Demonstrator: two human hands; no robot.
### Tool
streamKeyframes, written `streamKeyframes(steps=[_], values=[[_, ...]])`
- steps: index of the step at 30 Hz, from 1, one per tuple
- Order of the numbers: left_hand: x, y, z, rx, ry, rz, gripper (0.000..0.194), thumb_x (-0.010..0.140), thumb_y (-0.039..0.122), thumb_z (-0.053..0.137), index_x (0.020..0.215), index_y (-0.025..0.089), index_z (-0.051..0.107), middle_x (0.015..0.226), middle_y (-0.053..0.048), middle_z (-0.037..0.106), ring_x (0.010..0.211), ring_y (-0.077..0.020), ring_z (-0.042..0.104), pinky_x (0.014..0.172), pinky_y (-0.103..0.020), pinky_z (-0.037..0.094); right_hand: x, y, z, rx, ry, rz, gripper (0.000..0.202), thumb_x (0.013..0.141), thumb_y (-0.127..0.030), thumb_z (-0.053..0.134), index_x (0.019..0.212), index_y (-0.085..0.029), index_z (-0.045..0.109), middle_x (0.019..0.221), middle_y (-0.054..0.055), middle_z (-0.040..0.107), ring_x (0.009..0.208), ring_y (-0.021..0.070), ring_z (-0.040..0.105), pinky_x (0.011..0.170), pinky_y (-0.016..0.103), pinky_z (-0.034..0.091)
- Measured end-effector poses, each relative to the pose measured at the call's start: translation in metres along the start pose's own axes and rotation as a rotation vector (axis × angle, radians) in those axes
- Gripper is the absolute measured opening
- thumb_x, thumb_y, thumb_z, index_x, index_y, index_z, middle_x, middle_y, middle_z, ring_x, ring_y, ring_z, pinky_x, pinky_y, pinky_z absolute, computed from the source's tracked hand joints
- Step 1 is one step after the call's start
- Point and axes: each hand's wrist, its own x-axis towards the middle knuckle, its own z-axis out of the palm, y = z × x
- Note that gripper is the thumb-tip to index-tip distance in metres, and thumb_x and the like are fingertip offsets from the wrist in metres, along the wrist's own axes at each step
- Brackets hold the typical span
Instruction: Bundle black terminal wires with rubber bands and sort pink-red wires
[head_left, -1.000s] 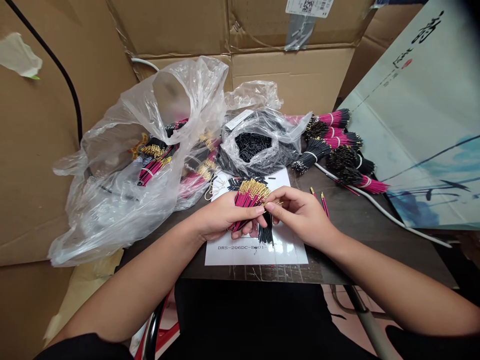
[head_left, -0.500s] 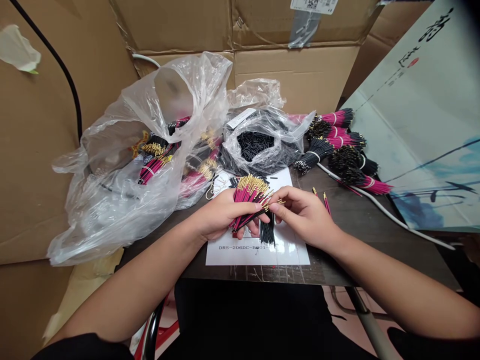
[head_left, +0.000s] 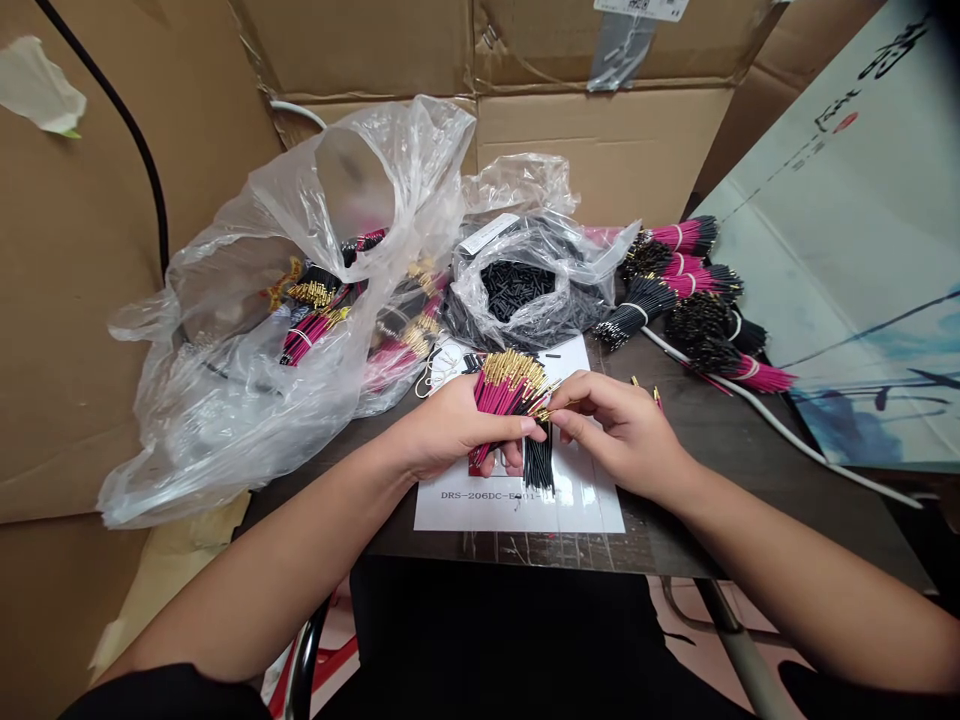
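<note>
My left hand [head_left: 457,425] is closed around a thick bundle of pink and black wires [head_left: 501,390] with gold-coloured metal ends pointing up and away. Its thumb lies across the near side of the bundle. My right hand [head_left: 619,425] is pinched at the bundle's right edge, thumb and forefinger meeting by the gold tips; it seems to grip one thin wire end, mostly hidden by the fingers. Below the hands, a bunch of black wires [head_left: 538,462] lies on a printed white sheet [head_left: 517,515].
An open plastic bag of short black tubes [head_left: 517,290] stands behind the hands. At left is a large clear bag [head_left: 247,420] with wire bundles. Tied wire bundles [head_left: 679,285] lie at right beside a white cable [head_left: 817,440]. Cardboard [head_left: 600,150] walls the back.
My left thumb has shifted slightly on the bundle, and my right fingertips have moved closer against its gold ends. The whole view has shifted a little.
</note>
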Motion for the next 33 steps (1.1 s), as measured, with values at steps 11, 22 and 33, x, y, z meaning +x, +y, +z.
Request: streamKeyframes(steps=[11,22,33], values=[[-0.0005,0.0011,0.0003,-0.035,0.04,0.019,0.031,0.084,0.028,0.075,0.105,0.007,0.067,0.067,-0.007,0.072,0.05,-0.0162,0.067,0.034,-0.018,0.045,-0.0012,-0.0001,-0.0007,0.055,0.021,-0.001,0.004,0.097,-0.025,0.064,0.099,-0.023,0.067,0.096,0.005,0.072,0.081,0.0172,0.066,0.071,0.035,0.053],[-0.0003,0.0001,0.0,-0.002,0.04,0.004,0.027,0.084,0.027,0.076,0.1,0.007,0.067,0.064,-0.006,0.07,0.049,-0.0144,0.064,0.034,-0.018,0.044,-0.0024,0.0011,0.0025,0.101,0.061,0.089,0.009,0.094,-0.029,0.069,0.095,-0.023,0.062,0.086,0.003,0.069,0.076,0.0167,0.064,0.071,0.034,0.053],[-0.0006,0.003,0.0029,0.041,0.039,-0.02,0.039,0.072,0.032,0.089,0.091,0.009,0.065,0.066,-0.005,0.068,0.049,-0.0124,0.063,0.035,-0.017,0.045,-0.0005,-0.0021,-0.0051,-0.032,0.058,0.072,0.011,0.095,-0.03,0.068,0.103,-0.023,0.073,0.088,0.003,0.077,0.067,0.0148,0.068,0.064,0.031,0.054]])
